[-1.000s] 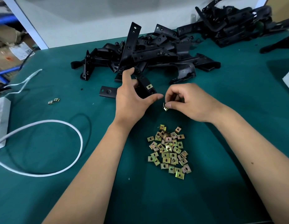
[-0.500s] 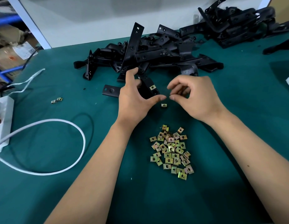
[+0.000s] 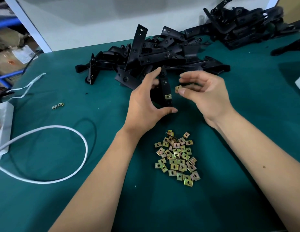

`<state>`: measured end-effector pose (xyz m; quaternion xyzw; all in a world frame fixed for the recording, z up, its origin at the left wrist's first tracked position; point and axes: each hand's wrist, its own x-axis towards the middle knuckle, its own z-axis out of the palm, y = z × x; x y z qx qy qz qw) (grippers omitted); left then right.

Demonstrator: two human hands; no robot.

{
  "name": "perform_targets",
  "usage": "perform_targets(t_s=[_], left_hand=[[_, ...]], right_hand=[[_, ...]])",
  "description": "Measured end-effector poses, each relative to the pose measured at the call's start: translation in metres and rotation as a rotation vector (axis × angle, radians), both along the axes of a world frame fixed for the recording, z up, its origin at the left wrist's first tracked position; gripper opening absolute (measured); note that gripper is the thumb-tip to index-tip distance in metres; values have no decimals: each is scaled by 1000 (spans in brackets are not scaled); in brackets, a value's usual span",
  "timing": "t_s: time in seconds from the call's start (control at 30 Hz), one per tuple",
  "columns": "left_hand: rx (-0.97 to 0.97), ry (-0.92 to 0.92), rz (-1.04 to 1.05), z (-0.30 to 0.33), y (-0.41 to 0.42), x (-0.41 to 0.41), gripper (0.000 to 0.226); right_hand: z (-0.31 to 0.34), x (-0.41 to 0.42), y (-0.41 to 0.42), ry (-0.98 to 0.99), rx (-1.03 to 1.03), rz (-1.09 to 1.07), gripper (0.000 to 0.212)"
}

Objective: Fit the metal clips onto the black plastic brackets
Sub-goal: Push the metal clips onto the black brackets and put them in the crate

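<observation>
Hands meet over the middle of the green cloth-covered table (image 3: 246, 190). The left hand (image 3: 144, 104) grips a narrow black plastic bracket (image 3: 165, 87), thumb under its near end and fingers curled round its far part, so the bracket stands raised just in front of the big heap of black brackets (image 3: 162, 52). A small brass-coloured metal clip (image 3: 168, 96) already sits on the held bracket near its lower end. The right hand (image 3: 208, 96) pinches a second loose metal clip (image 3: 178, 88) between thumb and fingertips, just right of the bracket and apart from it. A pile of loose clips (image 3: 177, 158) lies nearer, between the forearms. Two stray clips (image 3: 58, 105) lie far left, near a looped white cable (image 3: 62, 128) and a white power strip (image 3: 2, 124).
</observation>
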<state>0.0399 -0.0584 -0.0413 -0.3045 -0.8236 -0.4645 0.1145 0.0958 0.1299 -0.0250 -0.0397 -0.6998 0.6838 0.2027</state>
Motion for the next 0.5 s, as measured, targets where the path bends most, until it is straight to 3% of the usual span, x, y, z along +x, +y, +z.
perform_targets(t_s=[0.23,0.5], left_hand=[[-23,46,-32,0,4,3,113],[-38,64,-35,1,5,5,113]], right_hand=[[-1,-2,-6,-7,-145,-28,18],[-2,-2,-6,16,-121,-5,19]])
